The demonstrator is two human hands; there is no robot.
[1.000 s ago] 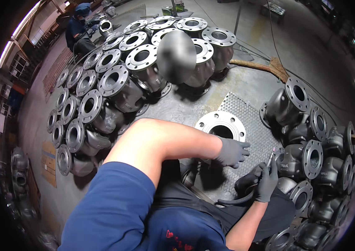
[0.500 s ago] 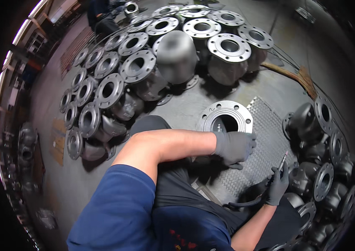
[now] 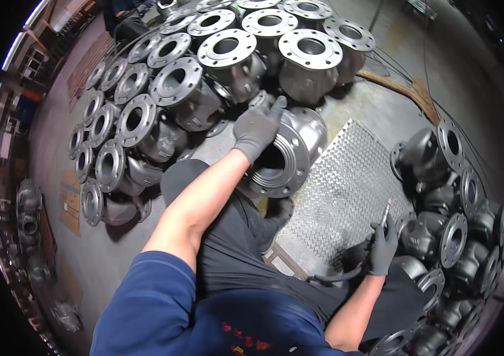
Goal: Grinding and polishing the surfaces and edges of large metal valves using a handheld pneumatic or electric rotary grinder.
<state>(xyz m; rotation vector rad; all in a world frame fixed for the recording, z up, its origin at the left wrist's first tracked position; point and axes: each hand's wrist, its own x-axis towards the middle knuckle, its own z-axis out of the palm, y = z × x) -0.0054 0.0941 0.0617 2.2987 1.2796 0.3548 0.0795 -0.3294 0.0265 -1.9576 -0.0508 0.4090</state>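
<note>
My left hand [image 3: 257, 127], in a grey glove, grips the rim of a grey flanged valve body [image 3: 292, 155] that is tipped on its side on the checkered metal plate [image 3: 347, 184], its round opening facing me. My right hand [image 3: 381, 248], also gloved, holds a thin pen-like tool [image 3: 385, 212] with a dark hose [image 3: 338, 276] trailing from it, low at the right and apart from the valve. My knees in dark trousers sit below the valve.
Rows of upright flanged valve bodies [image 3: 175, 83] fill the floor ahead and to the left. More valve bodies [image 3: 451, 231] are piled at the right. A wooden stick [image 3: 403, 89] lies beyond the plate. A person [image 3: 124, 15] crouches at the far top.
My left hand has tilted the valve body from flange-up to lying on its side and now grips its upper rim. My right hand with the tool has stayed low at the right.
</note>
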